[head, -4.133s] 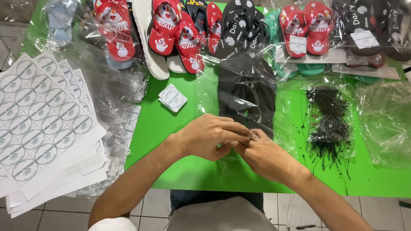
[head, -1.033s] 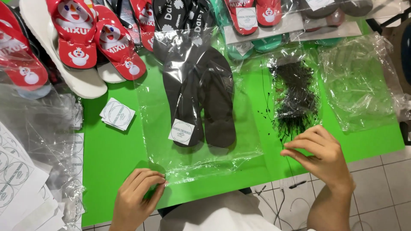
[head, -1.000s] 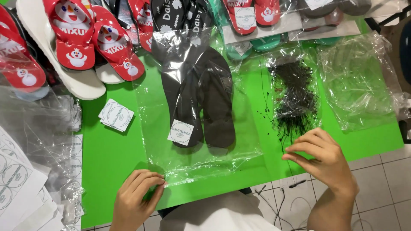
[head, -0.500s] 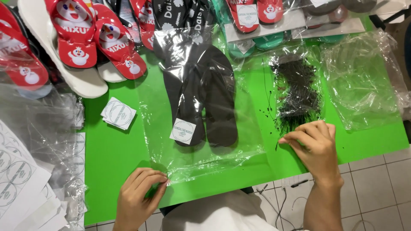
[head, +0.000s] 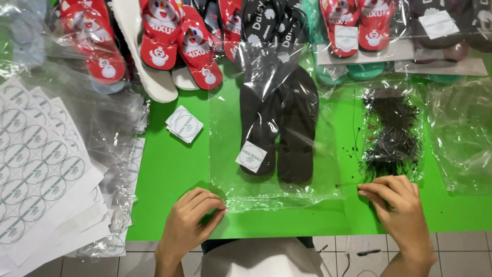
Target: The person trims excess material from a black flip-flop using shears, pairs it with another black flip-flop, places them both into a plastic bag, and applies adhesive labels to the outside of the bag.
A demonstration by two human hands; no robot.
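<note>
The left hand (head: 192, 223) pinches the near left corner of a clear plastic bag (head: 274, 149) holding a pair of black flip-flops (head: 279, 125), which lies on the green table (head: 169, 169). The right hand (head: 402, 213) grips a thin black tie (head: 347, 184) at the bag's right corner. The film looks slippery and crinkly, the sandals light and bendy; the bag is probably best gripped at its corners.

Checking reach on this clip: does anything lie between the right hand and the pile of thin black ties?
Nothing visible does. The right hand sits just below the pile of black ties, fingertips pinching one thin tie on the green table. The left hand holds the clear bag edge.
</note>
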